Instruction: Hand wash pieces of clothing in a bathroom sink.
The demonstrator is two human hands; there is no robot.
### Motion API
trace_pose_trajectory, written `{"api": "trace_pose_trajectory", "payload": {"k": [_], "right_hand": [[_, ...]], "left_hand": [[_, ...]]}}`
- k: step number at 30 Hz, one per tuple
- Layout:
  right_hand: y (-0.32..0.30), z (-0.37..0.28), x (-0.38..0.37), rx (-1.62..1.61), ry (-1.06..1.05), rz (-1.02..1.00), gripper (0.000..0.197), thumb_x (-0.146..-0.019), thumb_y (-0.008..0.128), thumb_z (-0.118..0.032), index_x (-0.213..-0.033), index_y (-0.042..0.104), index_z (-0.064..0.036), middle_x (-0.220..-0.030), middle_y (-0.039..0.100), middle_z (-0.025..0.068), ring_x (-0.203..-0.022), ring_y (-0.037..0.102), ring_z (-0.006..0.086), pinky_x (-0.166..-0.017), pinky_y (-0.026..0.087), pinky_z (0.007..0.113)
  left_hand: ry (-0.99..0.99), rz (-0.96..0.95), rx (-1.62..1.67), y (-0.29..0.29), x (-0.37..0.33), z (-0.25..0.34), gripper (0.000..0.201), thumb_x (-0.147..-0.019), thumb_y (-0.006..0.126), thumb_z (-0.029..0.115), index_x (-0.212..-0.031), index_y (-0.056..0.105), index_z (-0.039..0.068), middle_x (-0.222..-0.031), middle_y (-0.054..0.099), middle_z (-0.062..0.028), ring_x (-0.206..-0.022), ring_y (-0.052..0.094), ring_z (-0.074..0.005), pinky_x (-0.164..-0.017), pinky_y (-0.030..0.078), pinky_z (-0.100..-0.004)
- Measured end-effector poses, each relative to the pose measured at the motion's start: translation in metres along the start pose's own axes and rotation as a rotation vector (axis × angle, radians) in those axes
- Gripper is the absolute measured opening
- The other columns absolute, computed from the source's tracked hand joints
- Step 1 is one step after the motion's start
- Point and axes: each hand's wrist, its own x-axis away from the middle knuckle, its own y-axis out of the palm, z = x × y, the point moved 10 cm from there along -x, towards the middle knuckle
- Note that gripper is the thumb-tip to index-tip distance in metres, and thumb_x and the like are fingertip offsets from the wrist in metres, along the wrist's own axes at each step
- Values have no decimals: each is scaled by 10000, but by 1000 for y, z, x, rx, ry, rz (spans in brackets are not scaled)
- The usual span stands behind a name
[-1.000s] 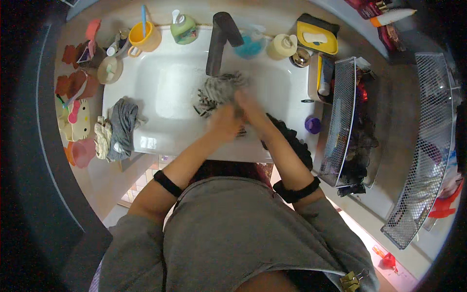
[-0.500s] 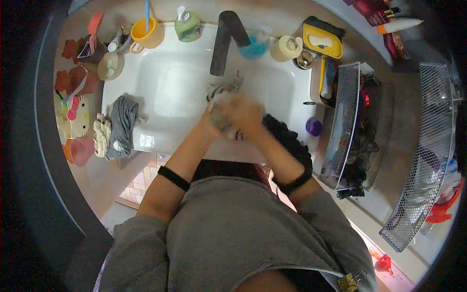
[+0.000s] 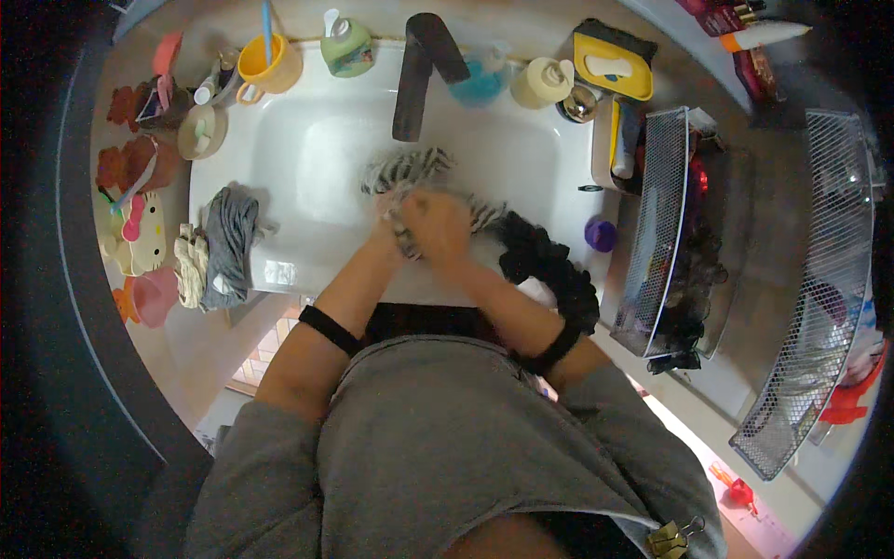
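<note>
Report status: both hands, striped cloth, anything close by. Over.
Left hand, right hand together, gripping striped cloth. Bunched, partly blurred, at sink before faucet. Black ruffled fabric beside right forearm.

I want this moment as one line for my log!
left hand: holding striped cloth | right hand: holding striped cloth | place: over white sink | ahead: dark faucet

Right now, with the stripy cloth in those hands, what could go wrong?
The black ruffled cloth lies close to the right forearm, so a bump might knock it off the sink. The striped cloth has an end beside that black one, so they could tangle. The grey cloth, at the sink's left edge, might slip down.
</note>
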Motion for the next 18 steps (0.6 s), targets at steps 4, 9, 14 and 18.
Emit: {"api": "trace_pose_trajectory", "payload": {"k": [4,9,14,18], "right_hand": [[-18,33,-30,-217,253,128,379,-795,575,-409,-933,648,-64,-1024,626,113,-939,596,290,-795,449,430],[-19,-23,5,-81,-180,255,308,-729,648,-344,-941,653,-122,-928,630,140,-873,602,335,-781,477,449],[-29,-26,13,-12,-88,43,266,-715,657,-336,-870,668,-119,-914,647,132,-875,613,315,-754,472,430],[-5,-53,29,139,-499,88,253,-752,610,-350,-812,662,-110,-854,654,138,-798,623,314,-685,470,438]], "left_hand": [[272,83,-143,26,28,22,415,-940,355,388,-1252,429,124,-1118,559,-103,-1021,544,-264,-821,464,-426],[241,-416,489,29,16,9,400,-923,417,360,-1222,462,97,-1084,581,-96,-1012,553,-250,-876,461,-409],[-33,-149,238,48,53,33,519,-894,461,475,-1224,490,76,-1131,573,-102,-1064,542,-248,-901,451,-390],[-4,-162,45,31,38,23,357,-931,442,327,-1155,526,63,-1121,593,-99,-1022,565,-221,-888,472,-346]]}}
